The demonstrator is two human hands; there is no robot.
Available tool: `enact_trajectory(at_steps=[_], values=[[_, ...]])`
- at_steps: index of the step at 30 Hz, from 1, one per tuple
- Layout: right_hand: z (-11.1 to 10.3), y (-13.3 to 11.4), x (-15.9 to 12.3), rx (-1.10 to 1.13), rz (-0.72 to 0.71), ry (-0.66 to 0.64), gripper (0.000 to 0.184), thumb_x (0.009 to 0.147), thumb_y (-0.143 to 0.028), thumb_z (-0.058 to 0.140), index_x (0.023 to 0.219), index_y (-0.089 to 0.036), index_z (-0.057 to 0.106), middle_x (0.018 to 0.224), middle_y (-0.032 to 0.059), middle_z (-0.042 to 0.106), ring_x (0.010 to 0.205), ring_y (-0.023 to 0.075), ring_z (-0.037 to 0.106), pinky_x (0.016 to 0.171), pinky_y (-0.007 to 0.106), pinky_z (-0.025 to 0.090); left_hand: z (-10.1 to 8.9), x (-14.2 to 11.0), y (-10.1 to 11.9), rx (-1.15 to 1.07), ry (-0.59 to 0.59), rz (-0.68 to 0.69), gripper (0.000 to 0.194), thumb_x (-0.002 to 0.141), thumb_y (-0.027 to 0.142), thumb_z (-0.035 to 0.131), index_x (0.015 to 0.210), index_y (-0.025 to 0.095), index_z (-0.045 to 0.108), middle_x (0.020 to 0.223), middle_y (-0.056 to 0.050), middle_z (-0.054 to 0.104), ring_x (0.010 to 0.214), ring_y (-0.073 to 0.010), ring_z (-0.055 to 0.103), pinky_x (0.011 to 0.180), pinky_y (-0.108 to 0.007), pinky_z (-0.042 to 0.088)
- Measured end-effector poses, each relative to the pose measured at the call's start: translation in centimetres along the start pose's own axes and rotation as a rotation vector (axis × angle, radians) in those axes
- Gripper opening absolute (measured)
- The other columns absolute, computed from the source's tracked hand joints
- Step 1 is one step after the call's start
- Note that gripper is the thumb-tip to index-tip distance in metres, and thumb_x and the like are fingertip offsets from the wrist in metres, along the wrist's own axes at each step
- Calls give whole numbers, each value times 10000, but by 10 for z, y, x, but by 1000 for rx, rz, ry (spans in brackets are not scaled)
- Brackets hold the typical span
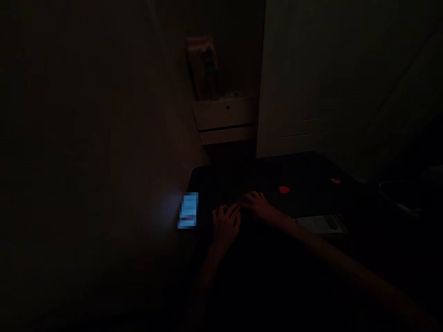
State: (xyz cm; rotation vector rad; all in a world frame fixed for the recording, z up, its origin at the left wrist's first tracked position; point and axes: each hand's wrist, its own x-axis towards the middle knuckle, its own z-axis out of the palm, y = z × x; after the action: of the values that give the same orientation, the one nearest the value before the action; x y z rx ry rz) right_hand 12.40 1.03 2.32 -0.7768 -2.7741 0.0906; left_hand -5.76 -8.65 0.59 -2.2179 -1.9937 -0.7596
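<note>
Left hand: I see my left hand (226, 227) low over the dark surface (221, 180), fingers spread and slightly bent, their tips reaching toward the other hand; too dim for me to tell whether it grips anything.
Right hand: my right hand (256, 205) comes in from the right, fingers curled, tips close to the left fingertips; I can't tell if it is clenched on something or released.
Purplish patch: a faint purplish patch (246, 198) shows at the right fingers; I can't make out what it is.
Red pieces: a bright red piece (284, 189) lies on the surface to the right of my hands, and a dimmer red piece (335, 181) lies farther right.
Blue glow: a pixelated blue rectangle (188, 211) shines at the surface's left edge, lighting the wall (152, 203) beside it.
Pale sheet: a flat, pale sheet (316, 225) lies beyond my right forearm.
Drawers: a drawer unit (224, 117) stands behind the surface.
</note>
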Motion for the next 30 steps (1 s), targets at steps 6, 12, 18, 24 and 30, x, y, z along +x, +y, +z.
enact_trajectory(at_steps=[6,12,18,24,30], values=[[4,0,0,12,-54,5,551,943,-88,497,1476,-225,521,1477,141,558,1288,329,421,995,522,355,-3,-2,-4,-44,16,41,355,1009,300,498,1310,340,680,1351,-37,686,1162,-325,564,994,-521,383],[3,-2,-6,-1,-51,57,561,941,-71,474,1479,-224,503,1490,126,572,1309,321,446,1060,571,263,-8,-5,-1,-14,-29,47,399,1031,330,424,1359,307,650,1396,-32,659,1111,-319,545,967,-518,385],[-1,-7,-2,-31,-15,50,588,896,-40,497,1439,-259,556,1437,104,618,1285,322,474,1106,611,191,-9,-6,1,-42,-42,-1,386,1026,338,442,1343,318,661,1395,-17,660,1130,-307,537,996,-499,382],[-5,-9,6,20,43,36,614,876,-34,510,1424,-301,588,1392,90,645,1324,336,441,1082,616,209,-4,-3,1,-55,13,-1,342,1009,329,506,1307,309,674,1365,-37,674,1133,-294,556,997,-487,392],[4,17,-4,260,112,169,560,933,-74,453,1437,-282,580,1367,103,660,1268,285,530,1060,541,323,1,3,-2,-133,108,-4,253,1007,242,537,1204,261,696,1232,-34,725,1092,-247,573,964,-447,437]])
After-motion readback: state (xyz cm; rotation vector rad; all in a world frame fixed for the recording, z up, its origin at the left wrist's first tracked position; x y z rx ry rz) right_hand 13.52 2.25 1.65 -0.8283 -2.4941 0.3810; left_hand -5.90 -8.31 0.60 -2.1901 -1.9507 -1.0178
